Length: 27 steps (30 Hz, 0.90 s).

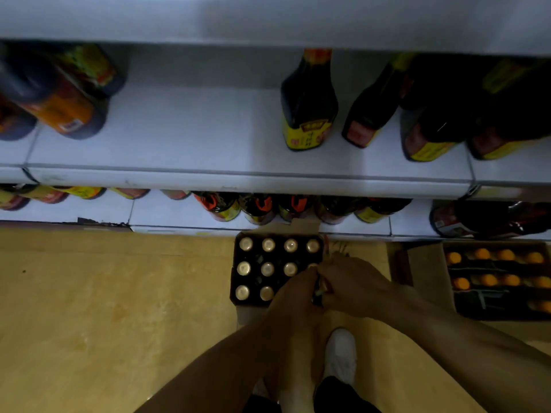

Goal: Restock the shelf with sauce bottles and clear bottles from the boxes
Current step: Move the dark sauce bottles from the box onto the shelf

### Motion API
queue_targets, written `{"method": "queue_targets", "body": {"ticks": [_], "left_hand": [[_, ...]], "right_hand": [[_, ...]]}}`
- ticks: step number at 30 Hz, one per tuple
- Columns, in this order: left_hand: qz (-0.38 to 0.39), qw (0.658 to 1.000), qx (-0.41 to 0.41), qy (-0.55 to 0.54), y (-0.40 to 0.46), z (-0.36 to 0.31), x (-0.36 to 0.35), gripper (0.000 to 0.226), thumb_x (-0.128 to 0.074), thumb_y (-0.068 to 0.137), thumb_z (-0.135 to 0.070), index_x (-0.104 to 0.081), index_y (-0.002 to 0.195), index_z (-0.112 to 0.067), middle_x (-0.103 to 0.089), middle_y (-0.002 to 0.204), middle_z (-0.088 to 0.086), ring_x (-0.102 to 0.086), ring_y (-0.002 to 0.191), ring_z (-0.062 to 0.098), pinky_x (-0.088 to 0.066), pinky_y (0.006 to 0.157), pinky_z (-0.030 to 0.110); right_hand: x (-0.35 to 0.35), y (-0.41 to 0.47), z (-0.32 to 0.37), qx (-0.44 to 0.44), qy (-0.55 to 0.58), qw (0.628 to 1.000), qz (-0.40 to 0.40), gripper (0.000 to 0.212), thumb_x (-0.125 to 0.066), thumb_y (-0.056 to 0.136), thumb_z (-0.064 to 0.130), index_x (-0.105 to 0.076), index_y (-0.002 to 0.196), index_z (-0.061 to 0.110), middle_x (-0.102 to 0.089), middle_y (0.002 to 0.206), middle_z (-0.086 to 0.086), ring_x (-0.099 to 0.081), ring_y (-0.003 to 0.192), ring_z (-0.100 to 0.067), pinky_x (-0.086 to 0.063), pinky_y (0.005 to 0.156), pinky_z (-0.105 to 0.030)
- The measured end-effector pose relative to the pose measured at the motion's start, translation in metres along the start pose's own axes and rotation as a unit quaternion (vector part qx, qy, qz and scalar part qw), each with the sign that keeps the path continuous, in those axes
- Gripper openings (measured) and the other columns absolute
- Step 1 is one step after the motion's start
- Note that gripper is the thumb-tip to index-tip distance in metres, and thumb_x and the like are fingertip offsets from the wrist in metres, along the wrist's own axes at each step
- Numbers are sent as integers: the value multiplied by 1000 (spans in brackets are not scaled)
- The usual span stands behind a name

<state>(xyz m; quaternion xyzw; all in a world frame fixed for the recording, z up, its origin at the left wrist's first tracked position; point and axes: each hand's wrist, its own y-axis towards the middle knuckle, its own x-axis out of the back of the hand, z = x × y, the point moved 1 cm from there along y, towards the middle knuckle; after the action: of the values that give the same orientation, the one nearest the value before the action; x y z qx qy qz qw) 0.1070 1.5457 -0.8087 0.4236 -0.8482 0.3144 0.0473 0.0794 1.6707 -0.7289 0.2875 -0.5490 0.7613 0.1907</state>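
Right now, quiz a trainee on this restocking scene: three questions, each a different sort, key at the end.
1. True or false: both hands reach into the box of gold-capped bottles.
2. The caps in the right box are: A) gold B) orange C) white
3. Fill in: the widest free gap on the middle shelf lies ____ of the yellow-labelled bottle.

Key: 1 true; 2 B; 3 left
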Motion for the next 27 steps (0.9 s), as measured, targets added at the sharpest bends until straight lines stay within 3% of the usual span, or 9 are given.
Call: {"method": "queue_targets", "body": {"ticks": [3,5,9,11,13,15,19,24,27], "left_hand": [[5,999,-40,-11,-13,-27,16,57,-67,85,-7,-47,138,-3,-54,137,16,-50,129,27,-42,105,36],[-8,998,-66,-23,-27,-49,35,52,-67,86,-1,-50,135,-2,-56,134,14,-52,126,25,-43,104,38],[-29,993,-104,-36,-58,-105,70,36,-67,85,-26,-58,119,-22,-65,117,-1,-61,107,12,-51,88,34],[-42,992,-119,-28,-77,-131,88,28,-65,82,-32,-56,107,-42,-64,103,-16,-62,95,3,-50,75,25],[-59,988,-139,-17,-92,-152,104,28,-66,81,-35,-51,96,-54,-62,95,-20,-62,89,0,-46,69,17],[-84,981,-175,-1,-107,-176,123,26,-65,78,-40,-50,96,-52,-62,96,-18,-60,91,-1,-43,69,13],[-118,966,-228,28,-134,-228,159,23,-62,79,-42,-53,100,-45,-63,100,-15,-61,93,1,-50,71,27],[-151,945,-287,31,-173,-299,205,18,-65,84,-43,-56,98,-49,-66,95,-21,-64,87,-5,-47,63,12],[-167,938,-303,16,-196,-338,230,12,-66,84,-38,-60,94,-39,-69,89,-14,-66,81,-2,-54,61,29]], "right_hand": [[36,-26,10,30,0,999,-39,30,-55,95,28,-60,117,9,-46,95,0,-57,103,-22,-41,83,-30],[63,-49,20,50,-3,997,-51,28,-57,93,30,-62,113,11,-51,95,-1,-57,99,-22,-44,84,-32],[123,-97,40,81,3,992,-96,22,-61,87,33,-66,100,16,-64,94,-2,-59,87,-18,-49,80,-36],[152,-123,51,91,-4,988,-121,20,-62,84,34,-66,95,18,-63,89,0,-58,81,-16,-51,77,-38],[176,-145,60,103,-9,986,-134,20,-63,81,37,-62,91,20,-59,86,0,-54,77,-14,-49,68,-37],[202,-171,70,113,-26,982,-146,22,-62,79,39,-58,89,20,-53,83,0,-48,73,-14,-42,60,-34],[251,-221,88,136,-46,970,-194,22,-60,80,42,-57,87,22,-53,79,1,-49,70,-14,-42,59,-37],[311,-280,112,162,-30,961,-222,21,-59,83,42,-53,97,27,-53,90,5,-49,77,-12,-48,67,-40],[346,-315,127,173,-29,947,-269,20,-58,82,44,-47,94,33,-50,84,9,-47,74,-9,-46,64,-36]]}}
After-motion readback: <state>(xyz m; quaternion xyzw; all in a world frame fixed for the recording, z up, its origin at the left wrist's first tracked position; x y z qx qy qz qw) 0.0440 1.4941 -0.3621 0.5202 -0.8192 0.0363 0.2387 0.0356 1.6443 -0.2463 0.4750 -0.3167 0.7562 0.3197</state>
